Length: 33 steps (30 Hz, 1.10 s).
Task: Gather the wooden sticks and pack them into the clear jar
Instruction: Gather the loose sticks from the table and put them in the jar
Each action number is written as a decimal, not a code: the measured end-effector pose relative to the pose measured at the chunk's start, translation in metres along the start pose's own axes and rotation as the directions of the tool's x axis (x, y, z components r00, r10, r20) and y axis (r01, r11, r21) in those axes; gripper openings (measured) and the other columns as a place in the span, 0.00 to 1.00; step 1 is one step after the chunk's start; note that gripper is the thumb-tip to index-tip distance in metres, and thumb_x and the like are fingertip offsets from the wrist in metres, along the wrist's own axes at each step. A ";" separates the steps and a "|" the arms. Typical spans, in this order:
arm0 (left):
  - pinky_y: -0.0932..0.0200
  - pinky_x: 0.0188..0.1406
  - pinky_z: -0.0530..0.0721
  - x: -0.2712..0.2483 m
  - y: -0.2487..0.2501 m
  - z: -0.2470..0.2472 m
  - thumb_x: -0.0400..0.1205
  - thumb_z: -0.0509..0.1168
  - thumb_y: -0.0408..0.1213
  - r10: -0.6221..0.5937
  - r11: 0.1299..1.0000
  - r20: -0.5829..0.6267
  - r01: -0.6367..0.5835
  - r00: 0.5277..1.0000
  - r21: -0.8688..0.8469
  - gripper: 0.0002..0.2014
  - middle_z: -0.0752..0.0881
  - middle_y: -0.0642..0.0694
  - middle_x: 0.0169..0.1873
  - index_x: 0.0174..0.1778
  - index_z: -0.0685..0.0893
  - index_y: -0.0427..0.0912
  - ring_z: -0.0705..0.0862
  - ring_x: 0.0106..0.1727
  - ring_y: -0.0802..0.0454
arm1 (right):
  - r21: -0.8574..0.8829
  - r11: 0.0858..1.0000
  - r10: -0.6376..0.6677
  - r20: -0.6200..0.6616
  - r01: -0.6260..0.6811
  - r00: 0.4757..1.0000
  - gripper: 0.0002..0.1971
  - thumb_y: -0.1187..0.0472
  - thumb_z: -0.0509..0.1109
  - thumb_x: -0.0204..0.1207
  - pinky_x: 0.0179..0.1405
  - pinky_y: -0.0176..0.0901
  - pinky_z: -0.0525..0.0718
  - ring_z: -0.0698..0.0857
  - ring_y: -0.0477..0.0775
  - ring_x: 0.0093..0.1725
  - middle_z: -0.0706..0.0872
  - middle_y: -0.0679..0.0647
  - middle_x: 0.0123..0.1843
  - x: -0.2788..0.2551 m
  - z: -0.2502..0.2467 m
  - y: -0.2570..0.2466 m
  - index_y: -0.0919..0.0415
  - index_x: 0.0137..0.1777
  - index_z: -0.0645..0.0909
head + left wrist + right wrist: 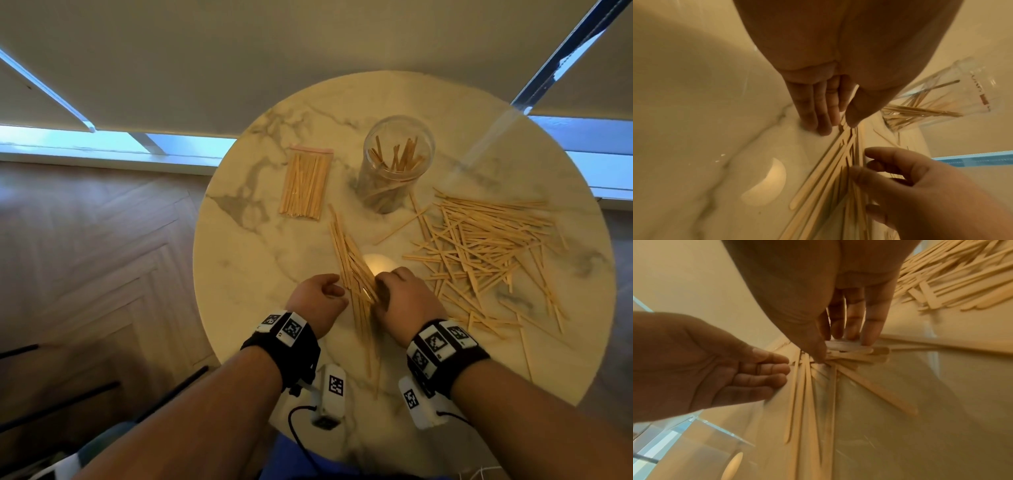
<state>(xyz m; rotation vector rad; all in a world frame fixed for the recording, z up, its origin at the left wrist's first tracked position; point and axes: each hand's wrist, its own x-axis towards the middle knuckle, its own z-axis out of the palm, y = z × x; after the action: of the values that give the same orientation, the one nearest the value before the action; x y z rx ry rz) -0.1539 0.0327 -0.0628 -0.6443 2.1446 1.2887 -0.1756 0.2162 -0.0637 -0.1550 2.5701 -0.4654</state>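
A clear jar stands upright at the back of the round marble table, with several wooden sticks inside; it also shows in the left wrist view as the jar. A bunch of sticks lies between my hands near the front. My right hand pinches this bunch between thumb and fingers. My left hand lies against the bunch's left side with straight fingers and the thumb touching the sticks. A wide loose pile of sticks covers the right of the table.
A clear bag full of sticks lies flat at the back left, beside the jar. A bright lamp reflection shines on the marble just beyond my hands. The table edge runs close under my wrists; wooden floor lies to the left.
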 end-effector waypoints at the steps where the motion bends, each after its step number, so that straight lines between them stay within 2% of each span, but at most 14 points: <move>1: 0.58 0.63 0.87 0.001 0.000 0.000 0.80 0.73 0.37 0.003 1.000 0.009 -0.003 1.000 -0.016 0.26 0.91 0.57 0.56 0.77 0.81 0.48 0.89 0.56 0.57 | 0.007 1.000 0.004 -0.009 -0.004 1.000 0.23 0.44 0.72 0.77 0.60 0.51 0.83 0.80 0.56 0.63 0.77 0.50 0.65 0.001 -0.002 -0.001 0.50 0.70 0.77; 3: 0.59 0.66 0.84 0.001 0.004 0.003 0.80 0.73 0.35 0.025 0.998 0.030 -0.023 0.999 -0.059 0.26 0.90 0.56 0.61 0.76 0.82 0.48 0.89 0.59 0.58 | -0.020 1.000 0.015 0.007 -0.015 1.000 0.28 0.36 0.71 0.75 0.59 0.54 0.84 0.78 0.57 0.64 0.75 0.51 0.65 0.003 -0.002 -0.009 0.51 0.69 0.75; 4: 0.57 0.70 0.83 0.001 0.006 0.005 0.80 0.72 0.33 0.043 0.996 0.043 -0.039 0.998 -0.085 0.26 0.90 0.55 0.64 0.76 0.82 0.48 0.89 0.61 0.58 | -0.054 0.998 0.019 0.017 -0.018 1.000 0.29 0.37 0.71 0.75 0.59 0.54 0.84 0.77 0.59 0.65 0.75 0.52 0.66 0.005 -0.001 -0.015 0.52 0.70 0.74; 5: 0.55 0.73 0.82 0.002 0.007 0.008 0.80 0.70 0.31 0.059 0.994 0.055 -0.053 0.997 -0.099 0.27 0.89 0.54 0.66 0.77 0.82 0.48 0.88 0.63 0.58 | -0.086 0.996 0.022 0.019 -0.020 1.000 0.27 0.42 0.71 0.78 0.60 0.54 0.83 0.77 0.60 0.66 0.74 0.53 0.69 0.008 0.002 -0.020 0.54 0.71 0.73; 7: 0.55 0.74 0.81 0.003 0.009 0.008 0.80 0.68 0.30 0.088 0.993 0.064 -0.082 0.994 -0.086 0.26 0.88 0.53 0.68 0.76 0.83 0.50 0.86 0.66 0.57 | -0.107 0.994 0.023 0.008 -0.022 1.000 0.19 0.55 0.65 0.85 0.62 0.53 0.82 0.77 0.61 0.67 0.75 0.58 0.71 0.015 0.005 -0.029 0.57 0.73 0.72; 9: 0.56 0.72 0.82 0.003 0.008 0.004 0.79 0.67 0.29 0.109 0.991 0.057 -0.105 0.992 -0.079 0.26 0.89 0.53 0.66 0.73 0.85 0.51 0.86 0.65 0.58 | -0.116 0.992 0.045 0.002 -0.044 0.999 0.16 0.61 0.59 0.87 0.64 0.53 0.81 0.78 0.62 0.67 0.77 0.60 0.70 0.022 0.006 -0.034 0.59 0.73 0.73; 13: 0.58 0.68 0.84 0.006 -0.002 -0.011 0.81 0.69 0.30 0.103 0.986 0.035 -0.097 0.994 -0.134 0.20 0.91 0.54 0.60 0.69 0.87 0.48 0.88 0.61 0.58 | -0.115 0.987 0.114 -0.016 -0.115 0.993 0.13 0.62 0.58 0.87 0.60 0.54 0.83 0.80 0.61 0.63 0.80 0.60 0.66 0.031 0.006 -0.036 0.58 0.69 0.74; 17: 0.47 0.66 0.88 0.007 -0.017 -0.022 0.79 0.71 0.35 0.026 0.980 -0.007 -0.027 1.000 -0.195 0.16 0.94 0.54 0.52 0.63 0.89 0.49 0.91 0.56 0.54 | -0.160 0.978 0.129 -0.041 -0.134 0.991 0.14 0.60 0.57 0.87 0.57 0.57 0.85 0.80 0.61 0.63 0.78 0.59 0.66 0.034 0.011 -0.036 0.59 0.71 0.71; 20: 0.44 0.64 0.89 0.004 -0.027 -0.024 0.78 0.72 0.38 -0.013 0.978 -0.007 0.011 1.000 -0.210 0.12 0.94 0.54 0.49 0.57 0.89 0.53 0.92 0.54 0.52 | -0.174 0.974 0.139 -0.059 -0.148 0.988 0.14 0.59 0.56 0.87 0.57 0.58 0.85 0.79 0.61 0.63 0.77 0.59 0.67 0.034 0.014 -0.034 0.58 0.71 0.71; 27: 0.44 0.65 0.88 -0.003 -0.040 -0.022 0.74 0.72 0.42 -0.048 0.970 -0.008 0.045 0.999 -0.237 0.13 0.95 0.50 0.48 0.55 0.90 0.53 0.92 0.53 0.50 | -0.241 0.967 0.067 -0.070 -0.082 0.995 0.16 0.61 0.55 0.87 0.56 0.56 0.84 0.76 0.61 0.65 0.75 0.60 0.69 0.022 0.016 -0.022 0.60 0.73 0.69; 31: 0.45 0.63 0.89 -0.002 -0.040 -0.021 0.78 0.73 0.38 -0.057 0.973 -0.015 0.052 0.998 -0.226 0.11 0.95 0.50 0.48 0.56 0.90 0.51 0.92 0.53 0.50 | -0.264 0.962 0.048 -0.079 -0.067 0.996 0.18 0.61 0.54 0.87 0.57 0.57 0.83 0.76 0.62 0.65 0.75 0.60 0.69 0.018 0.018 -0.019 0.60 0.75 0.69; 33: 0.47 0.63 0.89 -0.003 -0.039 -0.021 0.77 0.73 0.40 -0.058 0.977 -0.010 0.054 0.998 -0.208 0.13 0.95 0.51 0.48 0.57 0.91 0.51 0.92 0.53 0.51 | -0.275 0.959 0.051 -0.081 -0.072 0.995 0.17 0.61 0.54 0.87 0.59 0.58 0.83 0.76 0.62 0.66 0.75 0.60 0.69 0.018 0.019 -0.018 0.60 0.74 0.70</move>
<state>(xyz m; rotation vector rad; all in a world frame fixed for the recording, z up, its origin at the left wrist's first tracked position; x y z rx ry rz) -0.1310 -0.0021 -0.0771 -0.7965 2.0054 1.4937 -0.1809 0.1899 -0.0814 -0.1580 2.6934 -0.0856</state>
